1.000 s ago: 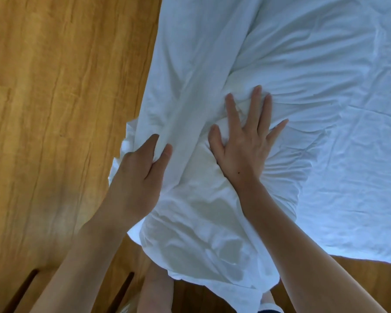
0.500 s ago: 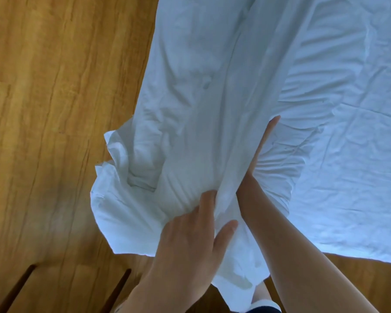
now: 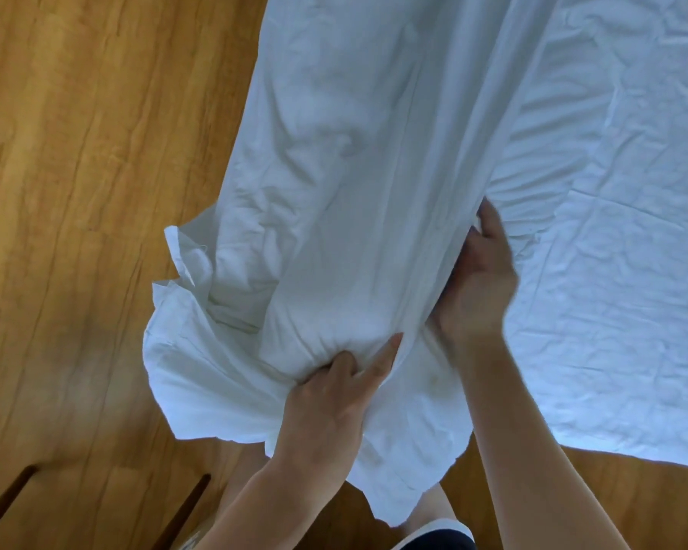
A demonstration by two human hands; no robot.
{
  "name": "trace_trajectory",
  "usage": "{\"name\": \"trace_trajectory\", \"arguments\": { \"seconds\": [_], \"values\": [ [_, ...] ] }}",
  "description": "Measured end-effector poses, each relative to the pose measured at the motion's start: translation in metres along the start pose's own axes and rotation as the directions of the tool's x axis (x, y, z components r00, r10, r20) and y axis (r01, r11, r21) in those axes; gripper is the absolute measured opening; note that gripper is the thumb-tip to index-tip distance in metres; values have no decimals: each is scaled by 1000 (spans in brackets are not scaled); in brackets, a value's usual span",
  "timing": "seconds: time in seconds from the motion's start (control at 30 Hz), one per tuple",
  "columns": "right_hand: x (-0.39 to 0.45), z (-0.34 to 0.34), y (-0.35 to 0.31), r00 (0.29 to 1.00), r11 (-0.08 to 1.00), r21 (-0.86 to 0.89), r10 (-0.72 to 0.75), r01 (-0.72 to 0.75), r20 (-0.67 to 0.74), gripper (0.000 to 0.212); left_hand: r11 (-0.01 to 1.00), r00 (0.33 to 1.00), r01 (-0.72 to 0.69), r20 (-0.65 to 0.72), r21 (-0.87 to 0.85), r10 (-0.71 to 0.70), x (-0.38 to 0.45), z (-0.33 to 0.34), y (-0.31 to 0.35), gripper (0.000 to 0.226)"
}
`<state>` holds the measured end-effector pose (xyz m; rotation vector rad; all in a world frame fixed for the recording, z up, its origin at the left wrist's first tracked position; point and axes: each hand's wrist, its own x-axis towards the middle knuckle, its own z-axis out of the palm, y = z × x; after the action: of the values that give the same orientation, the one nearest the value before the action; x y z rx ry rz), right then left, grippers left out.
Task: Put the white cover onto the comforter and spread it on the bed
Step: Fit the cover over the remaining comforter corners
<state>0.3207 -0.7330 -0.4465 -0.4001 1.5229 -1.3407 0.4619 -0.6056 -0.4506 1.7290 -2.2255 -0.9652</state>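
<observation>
The scene is brightly and evenly lit by daylight. The bed sheet (image 3: 612, 271), right of the white cover (image 3: 354, 232), glows with a cool bluish cast and nears overexposure. The wooden floor (image 3: 96, 192), left of the cover, shows a warm tone with a soft sheen. Gentle shadows sit in the cover's folds. The right hand (image 3: 479, 275) is slightly motion-blurred. Floorboards bow from wide-angle distortion.

Right hand (image 3: 479, 279) fingers (image 3: 489, 216) partly under the white cover (image 3: 346, 216); comforter hidden.
</observation>
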Motion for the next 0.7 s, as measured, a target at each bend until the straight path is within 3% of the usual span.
{"name": "trace_trajectory", "arguments": {
  "seconds": [0.07,0.1,0.17,0.23,0.3,0.4,0.47,0.53,0.57,0.6,0.67,0.7],
  "values": [
    [1,-11,-10,999,992,122,26,-23,-22,33,1000,1000,-16,15,6,15,-2,4,4,110],
    [3,-19,-12,1000,996,87,-21,22,-19,31,1000,1000,-29,11,10,29,-3,7,7,111],
    [-1,-26,-8,983,979,-120,-157,167,90,39,999,999,-38,-1,-1,38,-7,12,11,105],
    [-5,-29,-1,969,938,-279,-156,206,191,50,997,999,-31,-33,-74,28,-13,16,18,80],
    [-5,-31,-2,960,918,-335,-131,211,247,42,984,992,93,-71,-155,-105,-15,14,29,53],
    [-14,-40,-2,941,862,-445,-97,243,326,35,947,946,295,-99,-125,-307,-10,19,45,57],
    [-27,-51,1,925,757,-556,-170,344,340,44,948,938,309,-143,-80,-317,-9,26,49,55],
    [-44,-70,12,895,522,-729,-302,443,328,54,955,936,287,-190,-74,-296,-10,31,47,46],
    [-54,-79,20,908,461,-794,-325,396,263,59,961,934,269,-227,-65,-277,-10,33,46,37],
    [-64,-85,27,945,489,-826,-293,280,146,66,968,933,243,-258,-62,-251,-10,32,46,27],
    [-83,-85,39,990,646,-763,-123,27,-70,77,979,922,182,-330,-95,-204,-6,28,51,17],
    [-87,-84,43,991,669,-742,-78,-26,-106,84,979,908,150,-373,-138,-192,-3,25,53,18]
  ]
}}
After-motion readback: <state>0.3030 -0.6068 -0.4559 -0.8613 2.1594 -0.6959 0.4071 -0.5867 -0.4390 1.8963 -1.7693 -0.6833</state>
